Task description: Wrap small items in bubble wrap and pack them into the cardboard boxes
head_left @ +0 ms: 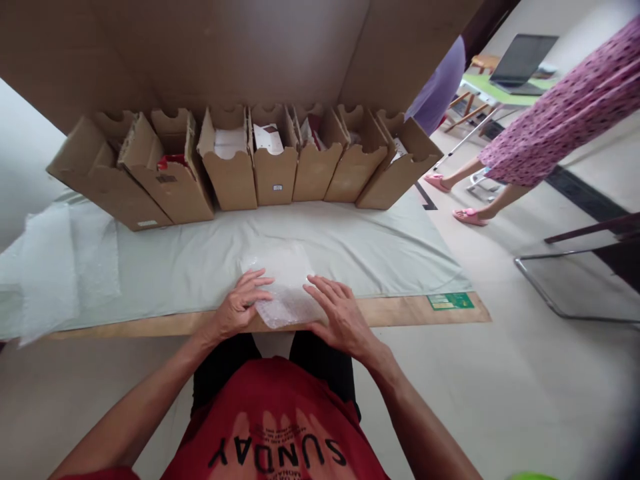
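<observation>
A sheet of clear bubble wrap (287, 283) lies at the table's front edge, directly before me. It looks folded or layered; whether anything lies inside it I cannot tell. My left hand (244, 301) rests along its left side, fingers apart and reaching over the plastic. On the opposite side, my right hand (337, 310) touches the wrap with fingers stretched out and its thumb low near the front edge. Neither hand is closed round the wrap.
Several cardboard file boxes (273, 175) stand in a row behind, some with papers, backed by a tall cardboard panel (225, 53). More bubble wrap (50, 273) hangs over the left front edge. A green card (450, 301) lies right. A person in pink (555, 120) stands beyond.
</observation>
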Demonstrator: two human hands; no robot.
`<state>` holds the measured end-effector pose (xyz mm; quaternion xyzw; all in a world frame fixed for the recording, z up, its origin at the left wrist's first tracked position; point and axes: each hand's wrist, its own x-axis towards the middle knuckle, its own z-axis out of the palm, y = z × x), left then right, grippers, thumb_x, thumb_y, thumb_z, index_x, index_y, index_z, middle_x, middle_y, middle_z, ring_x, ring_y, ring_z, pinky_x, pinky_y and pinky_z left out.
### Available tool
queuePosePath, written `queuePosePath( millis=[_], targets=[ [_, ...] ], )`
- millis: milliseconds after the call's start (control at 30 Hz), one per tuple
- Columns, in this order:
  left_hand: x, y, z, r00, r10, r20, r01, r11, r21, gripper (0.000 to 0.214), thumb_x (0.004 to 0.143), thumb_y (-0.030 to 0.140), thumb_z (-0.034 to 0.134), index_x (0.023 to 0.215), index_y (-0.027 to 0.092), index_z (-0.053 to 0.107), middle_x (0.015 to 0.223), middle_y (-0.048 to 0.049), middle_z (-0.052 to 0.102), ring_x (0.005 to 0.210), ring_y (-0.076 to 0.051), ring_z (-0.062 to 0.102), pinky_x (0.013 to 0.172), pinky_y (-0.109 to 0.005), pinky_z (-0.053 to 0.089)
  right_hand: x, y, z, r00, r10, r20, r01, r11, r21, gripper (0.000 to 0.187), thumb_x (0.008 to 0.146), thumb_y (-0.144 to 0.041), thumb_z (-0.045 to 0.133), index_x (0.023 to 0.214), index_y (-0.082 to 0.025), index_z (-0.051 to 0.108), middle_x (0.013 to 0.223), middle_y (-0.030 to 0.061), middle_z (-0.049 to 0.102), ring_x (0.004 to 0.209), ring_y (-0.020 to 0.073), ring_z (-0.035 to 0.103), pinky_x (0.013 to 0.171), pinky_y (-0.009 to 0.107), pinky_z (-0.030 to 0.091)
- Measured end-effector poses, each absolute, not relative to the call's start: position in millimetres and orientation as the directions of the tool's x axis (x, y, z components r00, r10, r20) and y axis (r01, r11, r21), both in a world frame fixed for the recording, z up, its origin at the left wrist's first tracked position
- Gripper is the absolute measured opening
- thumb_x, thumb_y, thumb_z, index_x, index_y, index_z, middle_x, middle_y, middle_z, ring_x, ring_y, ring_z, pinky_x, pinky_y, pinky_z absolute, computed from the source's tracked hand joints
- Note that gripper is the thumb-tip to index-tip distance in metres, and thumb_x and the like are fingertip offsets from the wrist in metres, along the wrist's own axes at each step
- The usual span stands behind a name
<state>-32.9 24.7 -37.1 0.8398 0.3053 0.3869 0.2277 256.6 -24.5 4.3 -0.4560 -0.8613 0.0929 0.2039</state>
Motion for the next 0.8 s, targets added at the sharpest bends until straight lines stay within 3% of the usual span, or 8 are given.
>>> queuePosePath(
  millis=[133, 200, 333, 433, 600, 700, 800],
  targets=[
    [-47, 25, -39, 0.486, 0.728, 0.483, 0.224, -0.638, 0.737, 0.031, 0.093, 0.006, 0.054, 0.104, 0.025, 0.077, 0.129, -0.0097, 0.074, 0.139, -0.026, 0.057, 0.111, -0.054, 0.051, 263, -4, 0, -0.529, 0.816, 0.235, 0.686, 0.574, -0.448, 0.067, 0.076, -0.005, 0.058, 0.141, -0.022, 0.058, 0.149, 0.0134, 0.06, 0.14, 0.0291, 0.053, 0.108, 0.05, 0.045],
    [-50, 25, -42, 0.467, 0.743, 0.479, 0.204, -0.617, 0.76, 0.028, 0.095, 0.01, 0.056, 0.104, 0.025, 0.077, 0.127, -0.0095, 0.074, 0.137, -0.026, 0.058, 0.11, -0.053, 0.051, 262, 3, -8, -0.554, 0.794, 0.25, 0.603, 0.59, -0.537, 0.057, 0.077, -0.004, 0.056, 0.129, -0.024, 0.066, 0.136, 0.0094, 0.07, 0.135, 0.0264, 0.058, 0.106, 0.048, 0.047],
    [-56, 22, -45, 0.463, 0.773, 0.434, 0.232, -0.579, 0.782, 0.021, 0.095, 0.017, 0.061, 0.104, 0.025, 0.078, 0.12, -0.0093, 0.078, 0.13, -0.027, 0.064, 0.113, -0.056, 0.049, 259, 7, -23, -0.493, 0.826, 0.275, 0.492, 0.525, -0.694, 0.025, 0.088, -0.015, 0.059, 0.105, -0.025, 0.074, 0.109, 0.0061, 0.08, 0.112, 0.024, 0.072, 0.1, 0.045, 0.051],
    [-60, 19, -42, 0.479, 0.8, 0.36, 0.289, -0.532, 0.796, 0.019, 0.095, 0.021, 0.061, 0.104, 0.023, 0.077, 0.114, -0.0099, 0.079, 0.125, -0.027, 0.068, 0.119, -0.059, 0.042, 258, 6, -24, -0.425, 0.884, 0.192, 0.488, 0.402, -0.775, 0.018, 0.091, -0.025, 0.059, 0.099, -0.024, 0.075, 0.103, 0.0059, 0.08, 0.098, 0.0226, 0.074, 0.091, 0.04, 0.054],
    [-57, 13, -33, 0.403, 0.855, 0.326, 0.379, -0.48, 0.791, 0.016, 0.091, 0.028, 0.062, 0.098, 0.02, 0.075, 0.105, -0.0104, 0.08, 0.115, -0.026, 0.072, 0.116, -0.052, 0.046, 249, 12, -17, -0.24, 0.97, 0.034, 0.493, 0.152, -0.857, 0.024, 0.088, -0.043, 0.063, 0.081, -0.022, 0.071, 0.071, 0.0008, 0.07, 0.066, 0.017, 0.063, 0.062, 0.028, 0.048],
    [-52, 10, -28, 0.241, 0.921, 0.306, 0.494, -0.388, 0.778, 0.019, 0.092, 0.033, 0.059, 0.086, 0.021, 0.073, 0.094, -0.0094, 0.08, 0.098, -0.024, 0.074, 0.101, -0.043, 0.056, 239, 21, -20, -0.144, 0.989, 0.026, 0.47, 0.092, -0.878, 0.027, 0.086, -0.045, 0.062, 0.073, -0.022, 0.062, 0.061, -0.0023, 0.058, 0.059, 0.0141, 0.052, 0.058, 0.026, 0.042],
    [-45, 8, -26, 0.097, 0.962, 0.255, 0.586, -0.262, 0.766, 0.023, 0.091, 0.036, 0.058, 0.076, 0.021, 0.068, 0.078, -0.0055, 0.074, 0.079, -0.021, 0.069, 0.081, -0.035, 0.057, 229, 29, -25, -0.056, 0.997, 0.053, 0.467, 0.073, -0.881, 0.03, 0.084, -0.046, 0.061, 0.067, -0.023, 0.053, 0.059, -0.0037, 0.049, 0.058, 0.0129, 0.045, 0.057, 0.026, 0.037]
  ],
)
